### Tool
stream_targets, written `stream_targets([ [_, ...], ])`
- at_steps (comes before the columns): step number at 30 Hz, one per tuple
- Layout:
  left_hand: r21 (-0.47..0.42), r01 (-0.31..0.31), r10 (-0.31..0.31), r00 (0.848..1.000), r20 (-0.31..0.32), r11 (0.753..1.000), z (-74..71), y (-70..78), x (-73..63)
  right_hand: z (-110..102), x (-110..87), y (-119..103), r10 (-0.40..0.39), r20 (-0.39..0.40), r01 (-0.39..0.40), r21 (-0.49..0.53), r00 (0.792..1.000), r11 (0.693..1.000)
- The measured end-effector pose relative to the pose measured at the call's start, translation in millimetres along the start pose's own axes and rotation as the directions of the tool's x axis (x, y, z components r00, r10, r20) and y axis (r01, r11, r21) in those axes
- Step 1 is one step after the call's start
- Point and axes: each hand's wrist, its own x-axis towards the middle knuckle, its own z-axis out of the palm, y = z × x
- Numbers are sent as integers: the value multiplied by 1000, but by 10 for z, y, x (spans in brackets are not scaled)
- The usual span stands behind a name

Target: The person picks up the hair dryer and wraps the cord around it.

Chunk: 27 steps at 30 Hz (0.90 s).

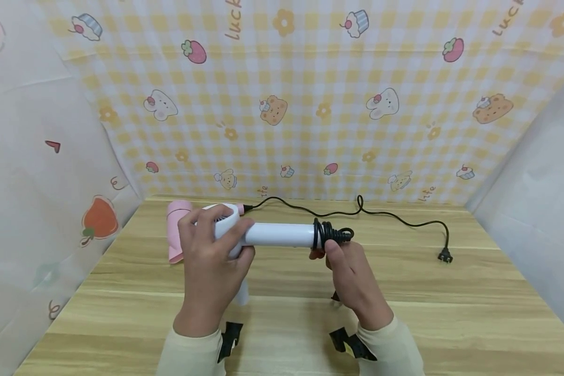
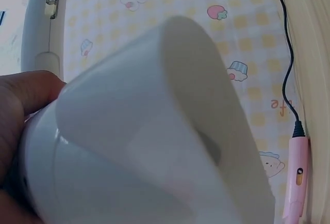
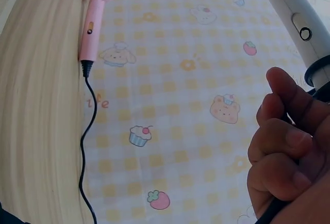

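Note:
A white hair dryer (image 1: pixel 279 235) is held up above the table, its handle pointing right. My left hand (image 1: pixel 207 266) grips its head, with the thumb and fingers around the barrel. The wide white nozzle (image 2: pixel 134 110) fills much of the left wrist view. A black cord (image 1: pixel 329 235) is coiled around the handle's end, and my right hand (image 1: pixel 354 277) holds the cord there with curled fingers. Below that hand hangs a plug (image 1: pixel 336 298), partly hidden. A small switch (image 3: pixel 304 32) shows on the handle in the right wrist view.
A pink hair dryer (image 1: pixel 178 224) lies at the back left of the wooden table (image 1: pixel 460 313), partly behind my left hand. Its black cord (image 1: pixel 301 208) runs right along the back to a two-pin plug (image 1: pixel 445 255). A patterned cloth (image 1: pixel 305 136) stands behind.

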Motion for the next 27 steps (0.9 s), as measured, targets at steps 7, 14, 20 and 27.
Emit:
stream_targets([
  [7,22,-14,15,1000,-28,1000,0,26,18,36,0,-34,-1,-24,0,-41,1000,999],
  [14,69,-30,34,998,-58,997,-4,36,26,44,15,-128,166,-70,-171,-78,984,982],
  [20,71,-22,26,998,-60,997,-9,30,26,16,33,-170,343,-124,-344,10,931,939],
  [27,50,-30,33,998,-61,998,4,45,27,22,23,-142,312,-66,-309,58,948,949],
])
